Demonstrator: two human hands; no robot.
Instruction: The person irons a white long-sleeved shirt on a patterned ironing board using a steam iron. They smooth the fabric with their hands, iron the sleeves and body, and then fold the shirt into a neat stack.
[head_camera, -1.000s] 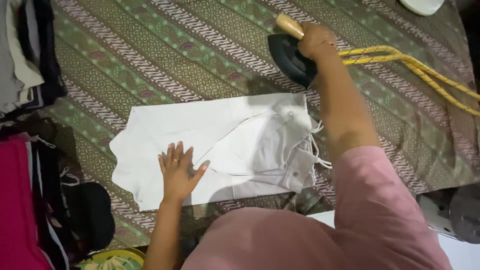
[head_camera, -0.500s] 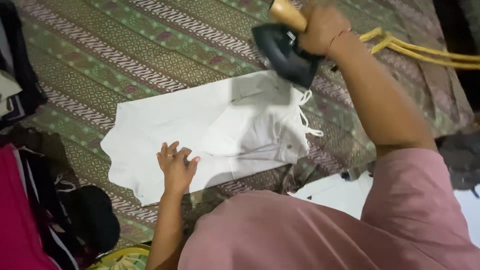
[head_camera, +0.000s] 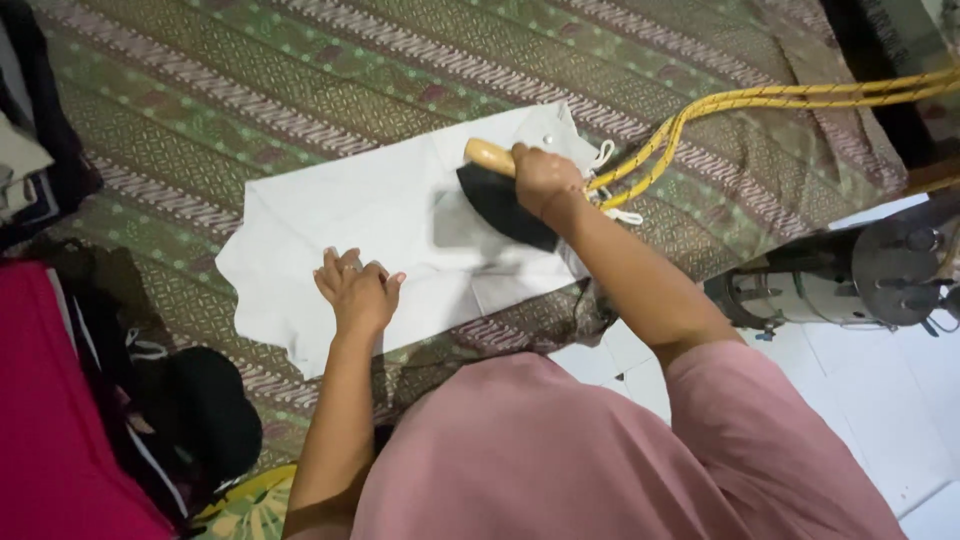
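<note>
Right hand (head_camera: 545, 180) gripping the iron (head_camera: 505, 205), now lowered onto the white garment (head_camera: 400, 220) from twelve o'clock, left hand (head_camera: 357, 292) still pressing cloth, fingers curled narrower.

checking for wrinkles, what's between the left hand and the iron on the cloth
In the head view, only bare white cloth lies between the left hand and the iron, with a faint fold line; nothing else sits there.
</note>
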